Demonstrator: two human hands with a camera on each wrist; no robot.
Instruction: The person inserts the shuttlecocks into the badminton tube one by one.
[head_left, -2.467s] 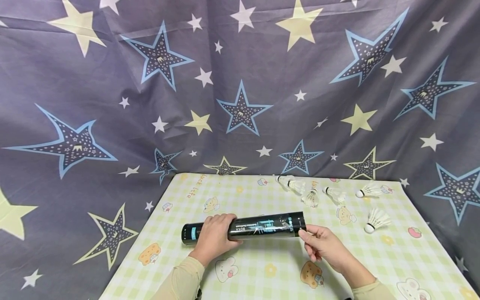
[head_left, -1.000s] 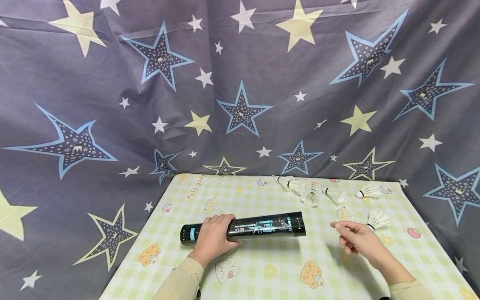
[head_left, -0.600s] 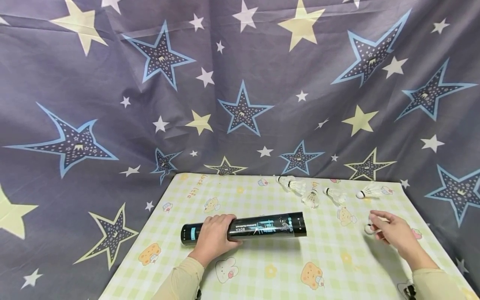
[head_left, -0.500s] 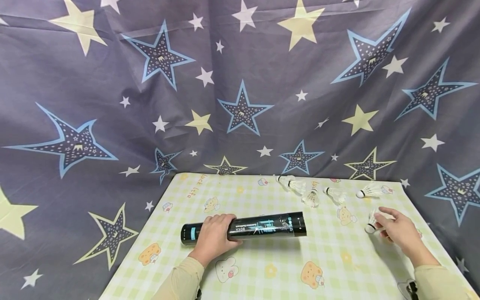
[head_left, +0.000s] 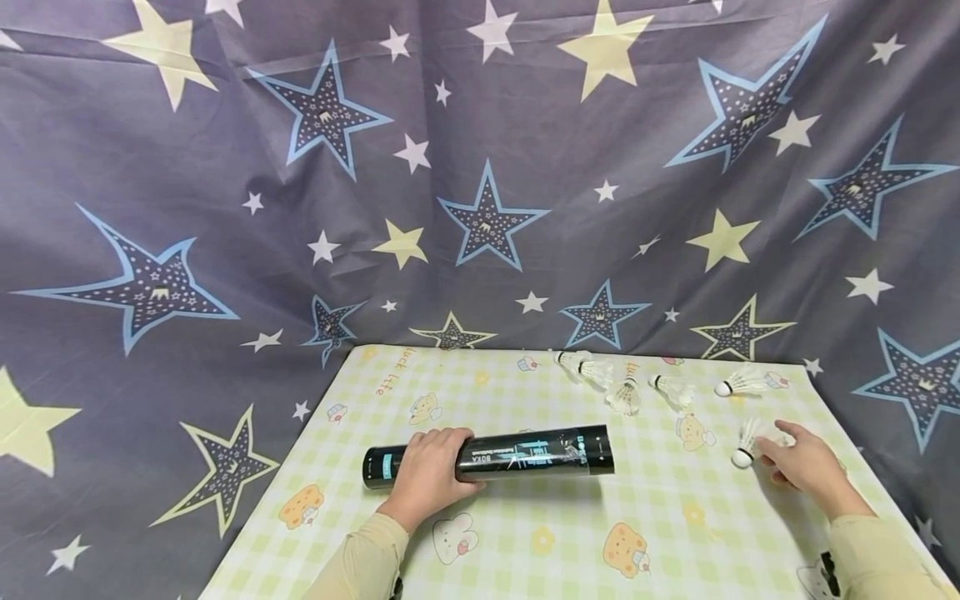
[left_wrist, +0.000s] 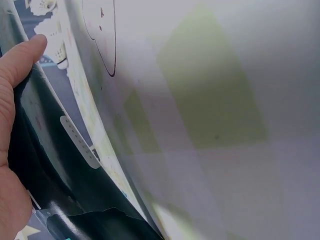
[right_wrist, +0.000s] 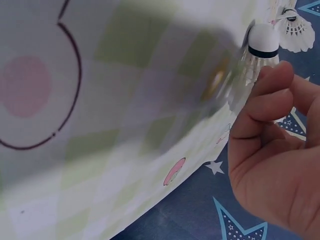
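At near left, left hand (head_left: 429, 473) is clamping round black tube (head_left: 525, 452); at right, right hand (head_left: 812, 471) is pinching white shuttlecock (head_left: 745, 452); far right, other shuttlecocks (head_left: 675, 390) are lying.

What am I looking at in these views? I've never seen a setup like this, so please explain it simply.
There is no machine here: a person works with two bare hands. The largest current picture comes from a camera worn on the head, looking forward and down; the two smaller ones come from wrist cameras, each close to one hand. The left hand grips a black tube around its body. The right hand is at the nearest shuttlecock and appears to pinch its feathers. Five other shuttlecocks lie towards the far edge of the checked tablecloth, and a star-patterned cloth hangs behind.
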